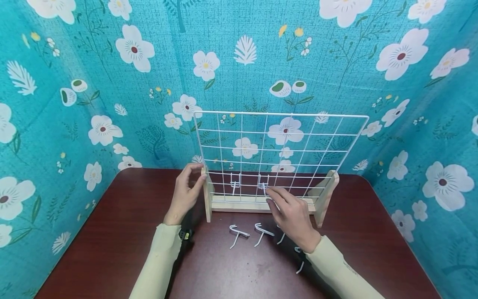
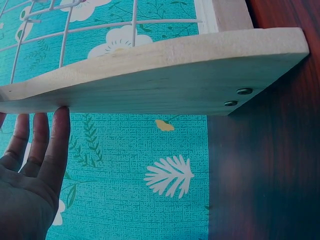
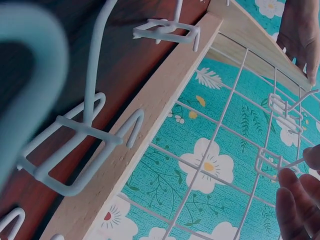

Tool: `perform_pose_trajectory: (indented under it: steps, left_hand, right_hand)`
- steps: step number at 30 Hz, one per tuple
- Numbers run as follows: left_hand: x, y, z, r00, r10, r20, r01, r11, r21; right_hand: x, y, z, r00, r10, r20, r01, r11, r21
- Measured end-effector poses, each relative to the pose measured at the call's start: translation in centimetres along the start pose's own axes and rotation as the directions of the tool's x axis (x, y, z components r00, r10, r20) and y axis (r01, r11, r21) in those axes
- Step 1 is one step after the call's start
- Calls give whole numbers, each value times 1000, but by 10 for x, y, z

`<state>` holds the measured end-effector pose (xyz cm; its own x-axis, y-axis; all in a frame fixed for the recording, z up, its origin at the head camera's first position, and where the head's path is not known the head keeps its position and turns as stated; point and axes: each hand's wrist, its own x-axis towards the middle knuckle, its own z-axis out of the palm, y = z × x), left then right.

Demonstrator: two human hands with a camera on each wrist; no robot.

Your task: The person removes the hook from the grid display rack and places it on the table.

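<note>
A white wire grid (image 1: 280, 133) stands upright in a wooden stand, leaning back. My left hand (image 1: 185, 189) touches the stand's left side panel (image 1: 207, 203); in the left wrist view its straight fingers (image 2: 59, 135) meet the panel's outer face. With thumb and fingertips, my right hand (image 1: 293, 216) pinches the prong of a white wire hook (image 3: 270, 162), whose bracket lies against the grid's lower middle. To its left another white hook (image 1: 235, 185) hangs on the grid at about the same height.
Several loose white hooks lie on the dark red table (image 1: 93, 241) before the stand, among them a left one (image 1: 240, 233) and one by my right sleeve (image 1: 300, 266). Behind rises a teal flowered cloth (image 1: 157, 91), which also flanks both sides.
</note>
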<state>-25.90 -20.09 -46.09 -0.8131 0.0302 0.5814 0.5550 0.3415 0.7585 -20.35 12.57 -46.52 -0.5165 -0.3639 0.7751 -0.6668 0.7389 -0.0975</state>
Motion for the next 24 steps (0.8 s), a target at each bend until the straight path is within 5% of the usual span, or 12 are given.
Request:
perform_pose_trajectory:
  steps: [24]
  left_hand:
    - [1, -2, 0, 1000, 10, 6, -10, 1000, -6]
  right_hand:
    - [7, 2, 8, 1000, -28, 11, 28, 1000, 10]
